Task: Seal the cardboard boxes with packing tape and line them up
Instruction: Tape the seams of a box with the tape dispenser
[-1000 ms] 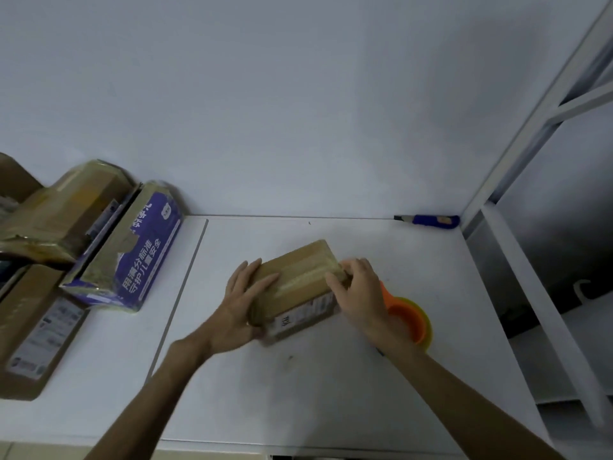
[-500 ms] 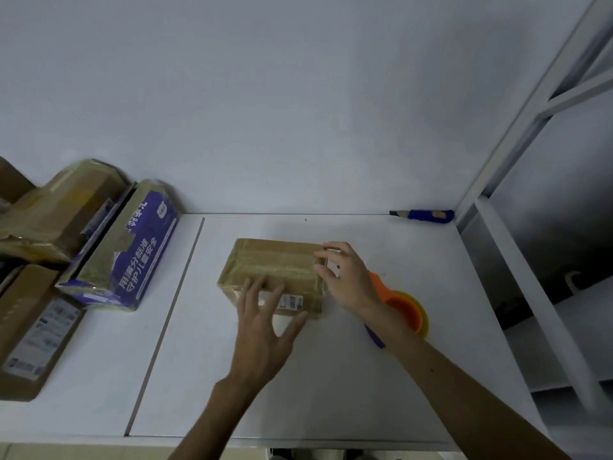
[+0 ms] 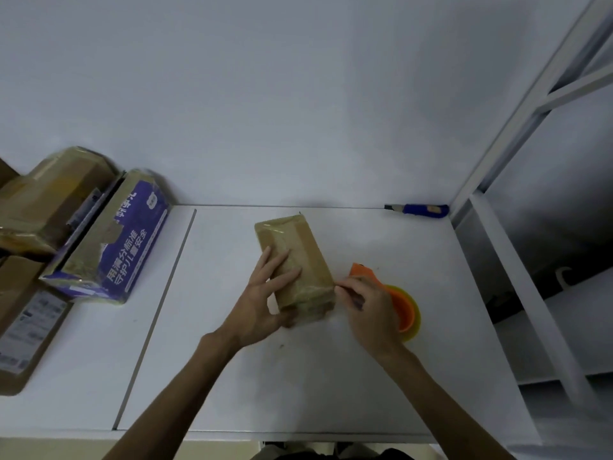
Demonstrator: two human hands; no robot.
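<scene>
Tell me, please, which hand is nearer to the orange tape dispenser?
Right. The right hand overlaps the tape dispenser in view; the left hand holds the taped box, which lies between them.

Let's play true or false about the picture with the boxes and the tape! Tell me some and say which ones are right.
1. The left hand holds the small cardboard box. True.
2. The blue utility knife lies touching that box. False: it lies at the back of the table by the wall, well apart from the box.
3. The orange tape dispenser sits to the right of the small box, partly under the right hand. True.
4. The purple printed box is stacked on top of the small box. False: it lies off to the left, beside other cardboard boxes.
</scene>
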